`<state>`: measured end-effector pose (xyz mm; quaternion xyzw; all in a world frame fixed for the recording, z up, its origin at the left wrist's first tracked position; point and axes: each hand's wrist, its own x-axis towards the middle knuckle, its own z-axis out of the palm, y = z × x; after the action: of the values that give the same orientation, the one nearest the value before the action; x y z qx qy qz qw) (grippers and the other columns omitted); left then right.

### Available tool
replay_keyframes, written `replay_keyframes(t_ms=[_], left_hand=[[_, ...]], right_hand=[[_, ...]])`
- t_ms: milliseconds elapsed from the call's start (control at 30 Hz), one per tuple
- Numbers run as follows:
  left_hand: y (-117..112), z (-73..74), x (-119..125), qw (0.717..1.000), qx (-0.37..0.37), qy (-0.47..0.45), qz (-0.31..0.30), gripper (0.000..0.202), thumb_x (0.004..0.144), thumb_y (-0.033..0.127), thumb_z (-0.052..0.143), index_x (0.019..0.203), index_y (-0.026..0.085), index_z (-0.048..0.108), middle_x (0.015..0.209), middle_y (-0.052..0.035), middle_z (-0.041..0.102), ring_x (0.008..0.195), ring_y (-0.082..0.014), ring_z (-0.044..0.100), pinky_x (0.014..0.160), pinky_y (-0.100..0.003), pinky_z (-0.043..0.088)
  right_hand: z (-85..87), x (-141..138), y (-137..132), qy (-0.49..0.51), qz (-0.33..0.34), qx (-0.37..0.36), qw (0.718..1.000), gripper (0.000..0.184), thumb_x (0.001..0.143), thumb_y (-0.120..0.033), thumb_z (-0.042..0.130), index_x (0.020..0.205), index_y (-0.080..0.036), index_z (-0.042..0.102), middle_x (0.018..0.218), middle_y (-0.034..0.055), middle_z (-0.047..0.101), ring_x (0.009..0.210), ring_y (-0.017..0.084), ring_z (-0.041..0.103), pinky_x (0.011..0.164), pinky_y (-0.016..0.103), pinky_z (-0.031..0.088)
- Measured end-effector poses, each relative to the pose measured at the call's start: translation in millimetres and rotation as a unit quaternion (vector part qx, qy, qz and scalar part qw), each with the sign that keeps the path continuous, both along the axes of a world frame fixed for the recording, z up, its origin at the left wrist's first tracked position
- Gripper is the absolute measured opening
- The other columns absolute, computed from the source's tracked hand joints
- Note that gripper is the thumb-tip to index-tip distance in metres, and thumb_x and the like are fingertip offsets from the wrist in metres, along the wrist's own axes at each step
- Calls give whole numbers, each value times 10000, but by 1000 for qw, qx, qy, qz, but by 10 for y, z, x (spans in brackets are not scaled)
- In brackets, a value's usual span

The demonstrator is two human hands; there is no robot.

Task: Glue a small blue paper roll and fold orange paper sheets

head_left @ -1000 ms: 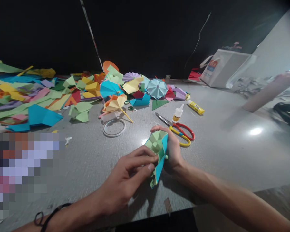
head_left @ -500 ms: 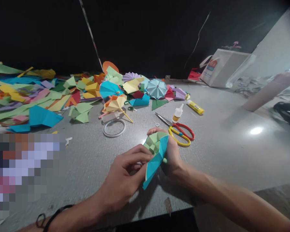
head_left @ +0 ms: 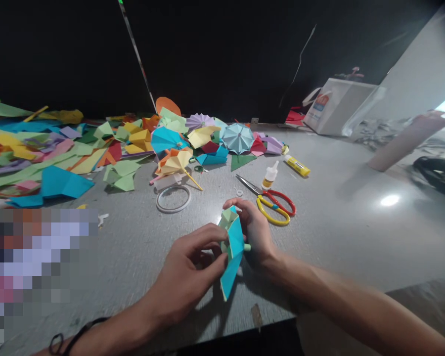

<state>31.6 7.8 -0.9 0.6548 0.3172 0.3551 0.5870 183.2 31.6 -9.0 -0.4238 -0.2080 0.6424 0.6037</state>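
Note:
A small folded-paper umbrella, blue outside and pale green inside, is tilted on its side between my hands above the table. A short pale green tip sticks out of its blue side toward the right. My left hand pinches into the green inner side, thumb near the lower rim; what the fingertips grip inside is hidden. My right hand curls round the far rim and the blue side, its fingers partly hidden. Just beyond it lie scissors with one red and one yellow handle.
A glue bottle stands behind the scissors, with a yellow tube to its right. A tape roll lies left of centre. Coloured paper scraps and paper umbrellas cover the back left. A white bag stands back right.
The umbrella has turned, so its blue outside shows more and its green inside less. Its tip now points plainly right. Both hands stay on it; the view has shifted slightly.

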Motion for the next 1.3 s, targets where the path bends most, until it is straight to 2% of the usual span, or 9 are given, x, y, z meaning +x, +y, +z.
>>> replay_keyframes(t_ms=[300,400,500,567,667,800,1033,1167,1300], left_hand=[[24,11,-3,1000,6,-1,12,135,896,262,748,1008,202,794,1108,-79,731,897,-205,659,790,-307,547],[43,44,-25,1000,17,7,25,151,869,260,770,1011,215,797,1098,-70,740,921,-218,670,799,-310,559],[106,140,-97,994,73,11,77,138,806,230,791,943,236,796,959,-33,742,826,-201,657,697,-278,553],[188,225,-170,982,135,25,126,125,779,201,771,898,236,784,876,-12,725,765,-187,636,625,-257,529],[351,305,-279,944,248,109,187,93,837,183,682,903,205,744,947,-25,719,757,-166,627,592,-241,498],[546,217,-351,874,394,223,179,121,922,203,586,920,165,701,963,-61,700,717,-159,619,603,-271,484],[631,-51,-316,860,424,242,150,234,959,134,527,1102,129,713,1085,-100,724,854,-193,689,654,-278,527],[547,14,-281,853,436,192,214,190,978,122,557,1080,139,717,1068,-84,720,845,-169,685,579,-228,508],[377,124,-262,814,510,131,244,167,971,64,589,1070,148,694,1020,-64,707,880,-155,679,691,-233,542]], right_hand=[[43,-27,-7,3,7,-19,1000,294,640,-446,717,679,-214,539,522,-74,368,454,86,238,456,255,94],[38,-9,19,-14,25,22,999,292,685,-455,693,693,-214,527,529,-78,361,448,84,242,434,252,125],[20,57,81,-46,32,69,996,267,714,-424,703,768,-205,561,561,-79,390,452,77,282,425,238,141],[8,119,131,-68,17,86,994,272,730,-412,727,827,-201,585,624,-63,469,467,70,339,428,227,168],[-5,207,196,-111,-19,114,987,277,756,-399,766,855,-196,605,775,-29,579,507,55,409,446,216,242],[-18,264,241,-167,-33,141,975,261,770,-387,798,836,-177,657,777,-20,582,540,57,445,472,216,304],[-46,250,234,-205,-12,161,965,303,792,-451,791,855,-183,667,763,-19,582,532,60,442,476,218,337],[-44,251,228,-208,-6,165,964,292,829,-458,757,875,-193,646,813,-3,612,538,63,455,472,219,347],[-19,245,228,-208,-4,177,962,294,831,-454,755,880,-192,632,875,11,643,536,58,468,464,214,347]])
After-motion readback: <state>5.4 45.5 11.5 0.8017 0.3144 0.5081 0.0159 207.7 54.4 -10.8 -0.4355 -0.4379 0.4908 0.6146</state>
